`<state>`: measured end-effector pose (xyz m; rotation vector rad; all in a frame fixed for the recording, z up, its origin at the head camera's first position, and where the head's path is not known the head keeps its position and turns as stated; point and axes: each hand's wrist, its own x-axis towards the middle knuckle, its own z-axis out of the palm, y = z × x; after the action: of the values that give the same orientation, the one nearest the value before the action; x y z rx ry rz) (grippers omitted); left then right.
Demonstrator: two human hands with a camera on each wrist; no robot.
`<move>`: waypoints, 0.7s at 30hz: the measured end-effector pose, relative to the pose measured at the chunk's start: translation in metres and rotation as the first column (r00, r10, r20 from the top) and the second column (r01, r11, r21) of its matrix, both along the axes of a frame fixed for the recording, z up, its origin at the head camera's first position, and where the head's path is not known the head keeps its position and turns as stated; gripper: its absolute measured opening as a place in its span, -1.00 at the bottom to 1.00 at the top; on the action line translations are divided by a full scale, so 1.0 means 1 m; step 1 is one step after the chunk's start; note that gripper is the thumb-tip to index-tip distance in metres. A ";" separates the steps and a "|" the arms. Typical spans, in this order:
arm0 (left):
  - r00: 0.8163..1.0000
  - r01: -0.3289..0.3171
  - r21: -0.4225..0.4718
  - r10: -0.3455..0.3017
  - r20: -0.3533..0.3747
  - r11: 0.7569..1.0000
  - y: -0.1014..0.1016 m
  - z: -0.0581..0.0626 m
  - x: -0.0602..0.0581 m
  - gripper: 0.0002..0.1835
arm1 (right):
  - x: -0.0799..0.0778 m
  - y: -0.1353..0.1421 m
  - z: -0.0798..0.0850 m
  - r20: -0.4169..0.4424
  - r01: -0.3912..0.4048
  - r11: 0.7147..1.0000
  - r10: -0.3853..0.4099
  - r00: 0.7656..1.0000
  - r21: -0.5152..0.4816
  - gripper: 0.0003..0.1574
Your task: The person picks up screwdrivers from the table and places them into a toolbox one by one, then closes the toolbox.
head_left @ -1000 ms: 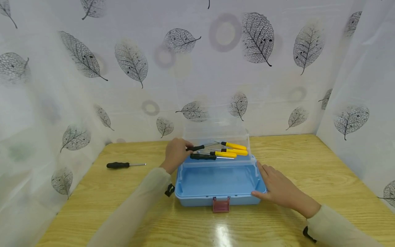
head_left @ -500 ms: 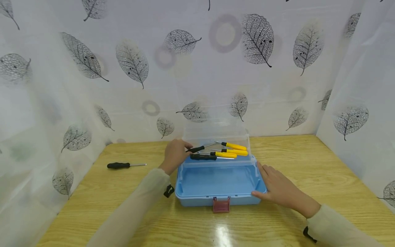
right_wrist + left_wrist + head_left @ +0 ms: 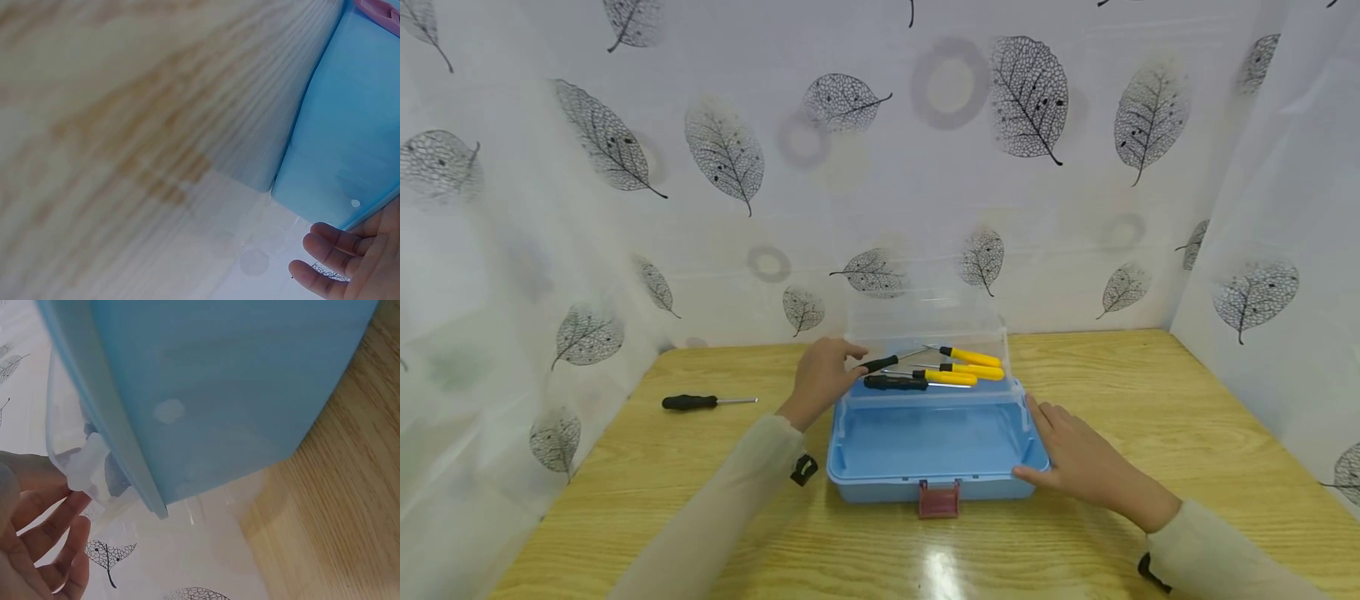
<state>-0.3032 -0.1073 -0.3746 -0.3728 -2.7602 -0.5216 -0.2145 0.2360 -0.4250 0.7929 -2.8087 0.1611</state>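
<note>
The left hand (image 3: 822, 380), thumb and forefinger parted, apparently holding nothing, needed to avoid nudging the black screwdriver (image 3: 880, 365) just right of it in the tray (image 3: 925, 400), while the right hand (image 3: 1081, 457), loosely spread, usefully braced the blue box (image 3: 880, 492).

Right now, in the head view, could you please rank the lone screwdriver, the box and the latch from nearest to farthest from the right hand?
1. Box, its right side touched by the right hand.
2. Latch, front middle of the box.
3. Lone screwdriver, on the table, left of the box.
</note>
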 end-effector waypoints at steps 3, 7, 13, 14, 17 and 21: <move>0.998 0.044 0.039 -0.042 -0.039 0.998 -0.003 -0.001 0.001 -0.74 | 0.000 0.000 0.001 0.006 0.002 1.000 -0.002 1.000 -0.002 0.24; 0.991 0.096 0.061 -0.089 -0.105 0.994 -0.008 -0.002 0.003 -0.77 | 0.000 0.000 0.001 0.008 0.004 1.000 -0.004 1.000 -0.005 0.25; 0.975 0.139 0.051 -0.128 -0.183 0.989 -0.014 -0.002 0.004 -0.81 | 0.000 0.000 0.000 0.001 0.003 1.000 -0.003 1.000 -0.002 0.25; 0.971 0.148 0.052 -0.135 -0.195 0.988 -0.015 -0.002 0.005 -0.81 | 0.000 0.000 0.000 0.001 0.004 1.000 -0.004 1.000 -0.001 0.25; 0.963 0.169 0.050 -0.154 -0.223 0.984 -0.018 -0.002 0.005 -0.82 | 0.000 0.000 -0.001 0.000 0.004 1.000 -0.004 1.000 0.000 0.25; 0.957 0.184 0.035 -0.171 -0.234 0.982 -0.024 -0.001 0.006 -0.82 | 0.000 0.000 -0.001 0.001 0.007 1.000 -0.007 1.000 0.000 0.25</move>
<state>-0.2974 -0.1309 -0.3758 -0.6301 -2.4968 -0.5603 -0.2149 0.2362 -0.4258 0.7837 -2.8116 0.1603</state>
